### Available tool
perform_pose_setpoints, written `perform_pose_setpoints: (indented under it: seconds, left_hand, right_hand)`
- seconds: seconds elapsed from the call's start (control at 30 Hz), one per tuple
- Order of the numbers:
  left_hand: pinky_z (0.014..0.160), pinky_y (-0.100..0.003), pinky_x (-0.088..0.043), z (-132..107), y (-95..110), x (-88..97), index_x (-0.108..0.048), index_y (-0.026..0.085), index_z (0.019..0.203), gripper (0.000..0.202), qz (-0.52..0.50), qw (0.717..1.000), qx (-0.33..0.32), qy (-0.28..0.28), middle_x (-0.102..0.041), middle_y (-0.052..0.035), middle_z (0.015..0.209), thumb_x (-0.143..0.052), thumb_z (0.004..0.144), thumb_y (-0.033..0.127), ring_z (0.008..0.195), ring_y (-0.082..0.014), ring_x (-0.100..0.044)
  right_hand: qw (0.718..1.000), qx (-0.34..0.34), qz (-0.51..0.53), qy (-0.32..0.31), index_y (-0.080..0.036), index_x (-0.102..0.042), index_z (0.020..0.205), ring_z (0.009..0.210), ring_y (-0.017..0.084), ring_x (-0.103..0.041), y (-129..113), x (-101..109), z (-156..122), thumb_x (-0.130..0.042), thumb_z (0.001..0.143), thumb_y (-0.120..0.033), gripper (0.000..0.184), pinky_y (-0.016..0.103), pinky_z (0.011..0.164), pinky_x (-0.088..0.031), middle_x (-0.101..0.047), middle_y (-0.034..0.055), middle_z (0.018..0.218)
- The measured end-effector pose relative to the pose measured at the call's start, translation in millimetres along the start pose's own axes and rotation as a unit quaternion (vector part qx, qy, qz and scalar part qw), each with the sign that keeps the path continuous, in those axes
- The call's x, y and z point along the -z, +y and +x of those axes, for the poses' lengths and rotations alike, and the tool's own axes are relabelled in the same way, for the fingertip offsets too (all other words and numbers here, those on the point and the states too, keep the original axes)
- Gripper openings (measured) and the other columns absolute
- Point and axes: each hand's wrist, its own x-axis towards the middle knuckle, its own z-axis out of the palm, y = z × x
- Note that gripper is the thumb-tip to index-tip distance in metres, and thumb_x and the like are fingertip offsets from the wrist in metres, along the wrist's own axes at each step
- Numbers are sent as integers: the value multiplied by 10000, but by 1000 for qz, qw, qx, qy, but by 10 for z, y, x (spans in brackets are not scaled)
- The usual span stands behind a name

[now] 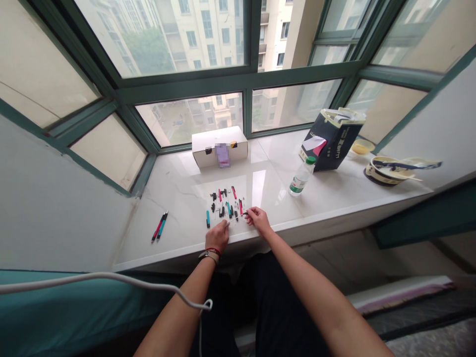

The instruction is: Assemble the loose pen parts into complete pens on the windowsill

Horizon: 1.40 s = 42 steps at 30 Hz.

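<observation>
A thin pale pen part [229, 222] is being pinched in the narrow grip of the left hand [217, 236], at the near edge of the window sill [334, 198]; a small dark piece [244, 214] is being pinched in the equally narrow grip of the right hand [257, 221], just to the right; whether the two pieces are touching cannot be told, as they are too small in view. Both hands are being held on the near side of a scatter of pen parts [226, 201], black, teal and red, at the middle of the sill; a teal piece [208, 218] is lying just left of the left hand; two whole pens [159, 226] are lying side by side, well apart to the left. Farther back a white box [219, 145] is standing near the glass; to the right a water bottle [301, 176] is standing just beside a dark bag [332, 141], with a bowl [386, 171] at the far right; a white cable [111, 278] is hanging across the left forearm.
</observation>
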Motion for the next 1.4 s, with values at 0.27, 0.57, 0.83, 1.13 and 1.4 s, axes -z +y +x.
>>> perform_pose_setpoints:
  seconds: [0.27,0.57,0.83,1.13,1.4]
  left_hand:
    - [611,-281,-283,-4,17,0,-577,246,1036,303,0,1000,8,4,-699,-56,897,-301,1000,364,778,-189,-615]
    - [599,-281,-279,6,25,-20,-583,246,990,304,15,1000,15,18,-697,-41,850,-308,994,375,738,-178,-613]
    - [608,-282,-311,11,-4,-54,-585,245,995,281,-14,999,2,31,-706,-47,882,-332,983,366,752,-186,-628]
    - [615,-291,-360,41,-38,-113,-591,236,973,290,-23,999,-10,30,-705,-49,871,-327,974,353,761,-194,-637]
    - [624,-290,-381,36,-30,-85,-596,228,965,276,-32,999,-11,34,-697,-55,850,-339,964,329,752,-194,-635]
  right_hand:
    - [992,53,-106,53,-179,-613,872,644,166,-613,-125,477,152,-669,724,-449,313,254,509,-486,-691,69,789]
    - [913,153,-373,64,-200,-674,818,614,164,-567,-42,397,57,-622,766,-427,239,287,652,-447,-641,11,663]
    - [936,161,-308,57,-164,-728,982,738,198,-603,-34,508,178,-575,805,-438,361,312,686,-503,-689,72,838]
    - [871,229,-435,-25,-196,-733,1000,761,162,-594,-268,315,559,-537,889,-341,267,300,797,-483,-598,58,902]
    - [852,264,-451,-27,-161,-657,1088,771,180,-622,-415,121,844,-532,868,-256,271,318,788,-485,-663,81,962]
